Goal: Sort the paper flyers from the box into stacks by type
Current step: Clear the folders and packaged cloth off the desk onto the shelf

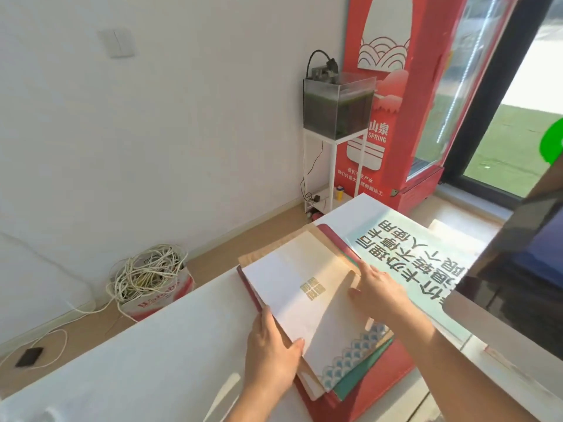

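Paper under both hands. Left hand [274, 351] pinches the top flyer [304, 287] at its left long edge, thumb on top, fingers beneath. Right hand [377, 290] rests straight-fingered on the opposite long edge, gripping nothing. The flyer tops the pile in the red box [380, 388] on the bench [152, 360], its long axis running away and leftward between the hands. Judgement: the left hand is better placed to lift.

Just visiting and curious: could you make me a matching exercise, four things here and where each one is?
1 fish tank
2 tangle of cords
3 white flyer
4 teal poster

A in a carton on the floor
B held by the left hand, touched by the right hand
C on a white stand
D flat on the table

Pairs: 1-C, 2-A, 3-B, 4-D
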`<state>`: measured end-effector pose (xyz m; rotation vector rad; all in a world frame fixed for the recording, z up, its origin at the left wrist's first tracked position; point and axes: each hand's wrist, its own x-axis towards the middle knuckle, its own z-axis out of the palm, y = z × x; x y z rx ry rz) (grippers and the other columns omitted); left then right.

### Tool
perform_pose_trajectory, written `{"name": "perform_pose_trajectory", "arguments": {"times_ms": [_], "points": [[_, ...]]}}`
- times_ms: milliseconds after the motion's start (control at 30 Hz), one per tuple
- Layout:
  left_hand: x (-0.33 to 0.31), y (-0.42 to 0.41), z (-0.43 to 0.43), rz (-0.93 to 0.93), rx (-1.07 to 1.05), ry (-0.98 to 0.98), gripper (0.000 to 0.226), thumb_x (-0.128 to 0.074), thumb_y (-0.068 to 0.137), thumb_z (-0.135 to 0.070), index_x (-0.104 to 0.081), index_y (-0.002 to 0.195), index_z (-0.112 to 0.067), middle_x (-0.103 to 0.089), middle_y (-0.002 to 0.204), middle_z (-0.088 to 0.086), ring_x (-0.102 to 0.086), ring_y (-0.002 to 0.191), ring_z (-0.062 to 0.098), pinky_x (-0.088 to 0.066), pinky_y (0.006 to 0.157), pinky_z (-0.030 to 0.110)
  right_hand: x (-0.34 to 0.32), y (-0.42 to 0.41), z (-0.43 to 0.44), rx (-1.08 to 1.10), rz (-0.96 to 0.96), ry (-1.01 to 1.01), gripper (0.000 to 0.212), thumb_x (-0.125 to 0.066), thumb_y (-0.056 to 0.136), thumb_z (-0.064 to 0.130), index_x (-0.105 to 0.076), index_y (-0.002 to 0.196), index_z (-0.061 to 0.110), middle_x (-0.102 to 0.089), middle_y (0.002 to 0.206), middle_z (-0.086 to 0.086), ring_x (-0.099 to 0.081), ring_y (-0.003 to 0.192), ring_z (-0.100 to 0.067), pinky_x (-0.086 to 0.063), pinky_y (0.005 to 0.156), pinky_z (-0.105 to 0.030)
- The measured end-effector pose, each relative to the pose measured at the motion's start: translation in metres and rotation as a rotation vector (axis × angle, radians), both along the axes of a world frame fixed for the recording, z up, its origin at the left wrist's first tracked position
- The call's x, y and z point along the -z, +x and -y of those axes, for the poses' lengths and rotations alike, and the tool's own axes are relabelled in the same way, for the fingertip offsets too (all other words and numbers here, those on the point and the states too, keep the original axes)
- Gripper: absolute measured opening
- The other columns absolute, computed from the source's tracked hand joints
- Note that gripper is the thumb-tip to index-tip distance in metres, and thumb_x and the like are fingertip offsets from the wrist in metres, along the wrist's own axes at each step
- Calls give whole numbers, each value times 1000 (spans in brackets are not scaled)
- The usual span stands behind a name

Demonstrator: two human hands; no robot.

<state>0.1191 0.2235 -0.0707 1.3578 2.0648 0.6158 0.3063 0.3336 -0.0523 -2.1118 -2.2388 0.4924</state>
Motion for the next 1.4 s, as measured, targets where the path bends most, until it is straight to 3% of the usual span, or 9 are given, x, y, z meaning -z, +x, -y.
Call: {"name": "perform_pose_trajectory", "arguments": {"times_ms": [67,233,367,533,667,833,1067,1233,1400], "points": [[2,-1,-1,-57,15,19,85,-63,85,-41,-12,148,-13,-22,153,6,-23,139,20,-19,111,25,-4,1,-8,1,16,-17,46,-53,89,37,-38,127,18,-59,115,-5,-55,109,-27,-48,82,-36],[-7,-10,-5,-191,130,14,87,-57,87,-47,-3,148,-18,-19,152,9,-33,135,21,-27,103,24,-8,2,-1,-21,28,-3,35,-56,86,45,-49,112,22,-60,96,4,-58,96,-20,-48,74,-31],[-15,-11,2,-242,183,-97,102,-59,78,-60,5,146,-22,-13,153,12,-46,126,25,-37,96,29,-2,13,6,67,-22,-60,50,-52,85,61,-46,114,21,-49,102,-2,-51,91,-20,-48,74,-33],[-17,25,15,-272,306,-201,133,-70,63,-67,29,141,-24,17,152,25,-31,136,34,-32,106,32,-7,15,-2,24,2,-135,51,-51,81,68,-55,111,27,-44,99,-3,-53,95,-22,-50,80,-35],[-11,34,20,-322,378,-162,129,-68,69,-60,36,137,-24,30,149,22,-21,140,37,-32,108,36,-7,23,-5,54,-49,-167,71,-61,73,70,-42,133,36,-42,108,-4,-53,94,-24,-51,85,-38],[-5,31,34,-351,413,-102,109,-57,80,-57,30,139,-30,31,150,16,-24,140,32,-34,109,34,-8,21,-6,49,-58,-162,81,-62,76,66,-36,139,22,-55,127,-4,-55,108,-22,-46,80,-30],[-9,2,54,-379,418,-186,103,-65,77,-57,6,147,-27,22,154,14,-23,139,33,-32,108,38,-2,-6,15,5,-31,-115,79,-61,72,71,-44,132,23,-60,118,-3,-55,98,-21,-44,70,-30],[-16,-28,87,-414,374,-234,96,-63,77,-54,1,144,-28,17,154,13,-29,134,36,-36,103,38,-3,-44,46,-98,7,-122,79,-51,76,75,-36,138,29,-58,116,-7,-58,101,-25,-48,79,-34],[-29,-45,131,-387,317,-330,94,-65,77,-31,0,145,-27,19,154,16,-37,128,40,-38,102,40,-4,-76,84,-138,31,-164,74,-47,79,73,-31,141,37,-53,115,-7,-56,95,-24,-43,70,-29]]}}
